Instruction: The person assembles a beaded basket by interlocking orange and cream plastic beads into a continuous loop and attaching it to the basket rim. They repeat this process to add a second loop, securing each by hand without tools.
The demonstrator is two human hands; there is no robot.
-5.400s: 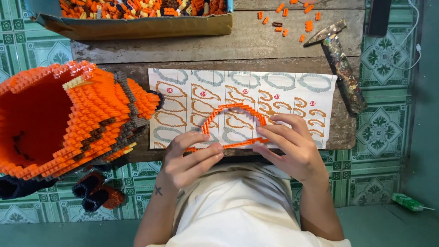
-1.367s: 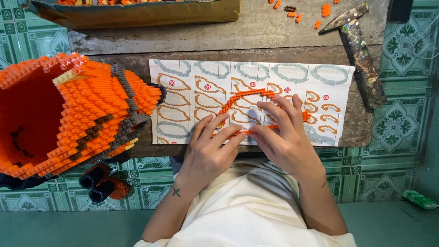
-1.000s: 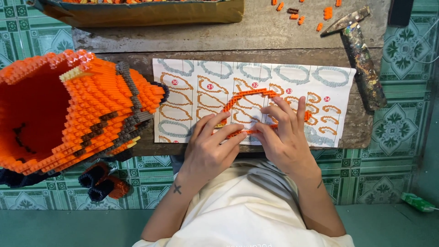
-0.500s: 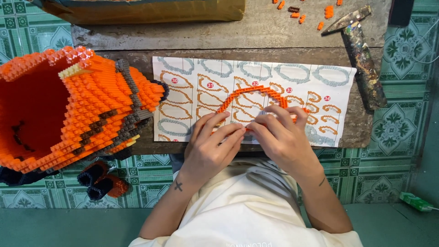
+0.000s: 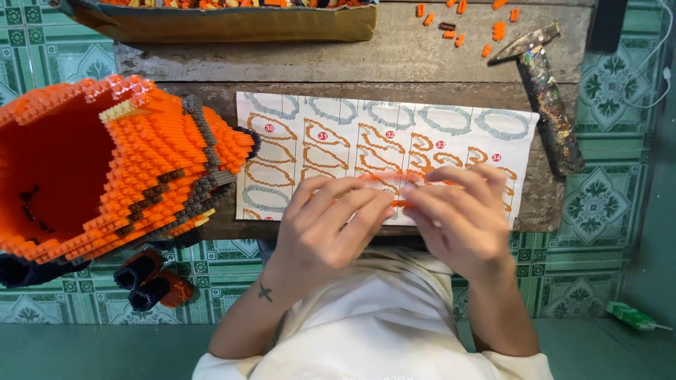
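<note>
My left hand (image 5: 327,225) and my right hand (image 5: 461,214) meet over the near edge of a wooden table, fingertips together on a thin curved strip of orange bricks (image 5: 394,177). Most of the strip is hidden under my fingers. Beneath it lies a white instruction sheet (image 5: 384,130) printed with orange and grey ring shapes. A large hollow orange and grey brick model (image 5: 113,172) rests at the left, partly over the table's edge.
A cardboard tray (image 5: 225,21) of loose orange bricks stands along the far edge. Several loose orange bricks (image 5: 458,21) lie at the back right beside a worn hammer (image 5: 546,95). Green patterned floor tiles surround the table. A small dark and orange brick piece (image 5: 151,278) hangs below the model.
The orange arch was visible standing above my fingers; both hands have closed over it and drawn it lower toward me. The view shifted slightly.
</note>
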